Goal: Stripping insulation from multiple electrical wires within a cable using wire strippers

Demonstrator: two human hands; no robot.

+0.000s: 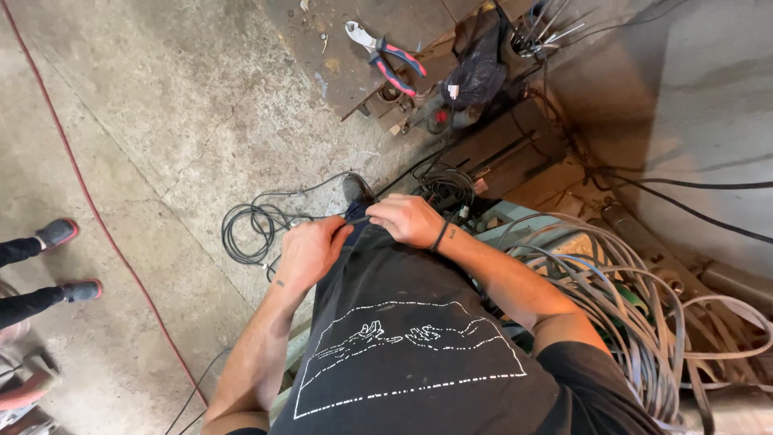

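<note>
At frame centre, both hands clenched on dark shirt hem [360, 219]: left hand [310, 250], right hand [411, 219]; black cable coil [256, 227] at 9 o'clock, likely trip risk if feet shift

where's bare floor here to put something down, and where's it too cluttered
Bare concrete floor lies between the red cord and the black cable coil. The metal plate has room left of the pliers. Crowded: grey cable bundle on the right.
</note>
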